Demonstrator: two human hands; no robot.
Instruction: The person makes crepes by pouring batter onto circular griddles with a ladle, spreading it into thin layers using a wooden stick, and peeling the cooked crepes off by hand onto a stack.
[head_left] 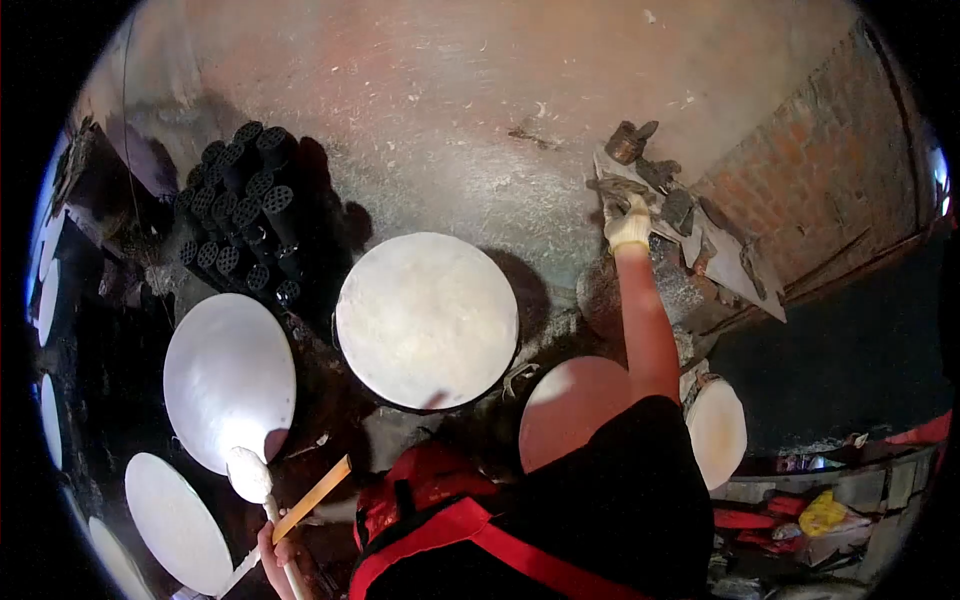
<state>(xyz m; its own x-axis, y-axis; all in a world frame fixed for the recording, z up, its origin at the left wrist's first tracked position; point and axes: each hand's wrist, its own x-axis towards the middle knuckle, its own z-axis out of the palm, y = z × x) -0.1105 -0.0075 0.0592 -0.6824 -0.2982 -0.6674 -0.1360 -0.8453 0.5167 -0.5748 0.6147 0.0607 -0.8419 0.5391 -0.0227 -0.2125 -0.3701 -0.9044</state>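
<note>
At the lower left, my left hand (pixel 285 558) is closed round the handle of a white-headed tool (pixel 250 475) and a flat wooden stick (pixel 312 498). The tool's head is over the lower edge of a pale round disc (pixel 228 375). My right hand (pixel 627 225), in a whitish glove, reaches to a light board (pixel 735 265) by the wall, among dark cloths or scraps. Its fingers are partly hidden, and whether they grip anything is unclear. A large white disc (pixel 427 320) lies between my two arms.
Black perforated cylinders (pixel 240 205) are stacked at the upper left against the wall. More round discs (pixel 178 522) stand at the lower left, and others (pixel 717 432) are below my right arm. A dark metal container (pixel 628 143) sits on the board. Red and yellow items (pixel 822 513) lie lower right.
</note>
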